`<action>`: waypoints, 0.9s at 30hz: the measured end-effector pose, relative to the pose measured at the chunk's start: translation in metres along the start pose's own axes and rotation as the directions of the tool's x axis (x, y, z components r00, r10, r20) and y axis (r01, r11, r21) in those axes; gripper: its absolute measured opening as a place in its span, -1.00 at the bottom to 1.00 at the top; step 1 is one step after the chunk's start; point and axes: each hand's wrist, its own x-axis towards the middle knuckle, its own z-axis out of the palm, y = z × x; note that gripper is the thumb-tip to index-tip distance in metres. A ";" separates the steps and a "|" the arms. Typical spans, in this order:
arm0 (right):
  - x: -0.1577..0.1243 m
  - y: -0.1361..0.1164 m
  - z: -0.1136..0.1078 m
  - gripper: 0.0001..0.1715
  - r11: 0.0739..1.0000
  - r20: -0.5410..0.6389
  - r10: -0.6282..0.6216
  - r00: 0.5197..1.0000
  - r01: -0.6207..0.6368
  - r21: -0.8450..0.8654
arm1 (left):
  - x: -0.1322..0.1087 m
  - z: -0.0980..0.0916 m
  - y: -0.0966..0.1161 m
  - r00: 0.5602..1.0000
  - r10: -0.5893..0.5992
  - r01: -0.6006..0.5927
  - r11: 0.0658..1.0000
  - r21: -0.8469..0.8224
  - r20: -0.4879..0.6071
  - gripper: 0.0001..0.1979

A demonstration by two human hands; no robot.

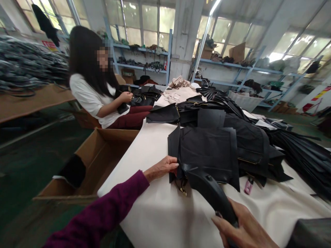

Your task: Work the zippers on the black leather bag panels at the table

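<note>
My left hand (163, 168) is closed in a pinch on the left edge of a black fabric piece (207, 146), part of a layered stack on the white-covered table. My right hand (240, 224) wraps round a black curved handheld tool (213, 191), its thumb close to a small part on the handle. The tool's wide front end lies over the lower edge of the fabric piece; whether it touches I cannot tell. Below the stack's lower left corner, a dark strap with gold-coloured metal bits (182, 188) rests on the white cover.
Black zippered pieces (252, 144) are heaped to the right, near a small pink bottle (248, 186). An open cardboard box (113, 148) stands left of the table (152, 203). A seated co-worker (90, 82) handles dark pieces at the far left. Loaded blue shelves (144, 50) line the back.
</note>
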 end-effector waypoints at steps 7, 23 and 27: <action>0.034 -0.021 0.011 -0.83 0.993 0.002 -0.117 0.993 0.117 -0.007 | -0.004 0.001 0.006 0.995 0.024 -0.016 0.997 -0.080 0.096 -0.61; 0.035 -0.018 0.008 -0.80 0.998 -0.062 -0.070 0.996 0.069 -0.014 | -0.009 0.006 0.005 0.986 -0.060 0.076 0.992 -0.100 0.158 -0.59; 0.047 -0.016 -0.007 -0.72 0.993 -0.093 -0.114 0.989 0.114 -0.001 | 0.011 -0.001 0.008 0.971 -0.197 0.201 0.979 -0.019 0.134 -0.58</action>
